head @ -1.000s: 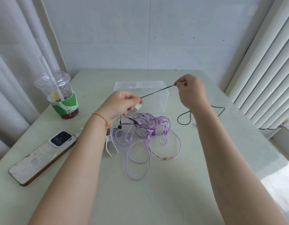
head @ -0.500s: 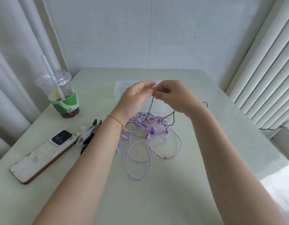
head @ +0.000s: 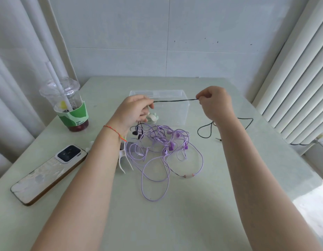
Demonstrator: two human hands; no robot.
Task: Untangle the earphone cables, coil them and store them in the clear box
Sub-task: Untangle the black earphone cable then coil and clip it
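Both hands are pinching the thin black earphone cable, left hand and right hand stretching it taut just above the clear plastic box, probably measuring a coil, while the tangled purple earphone cables are sitting right in front of that box.

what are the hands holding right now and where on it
Both hold the black earphone cable, stretched taut between them: left hand pinches one end of the span, right hand the other.
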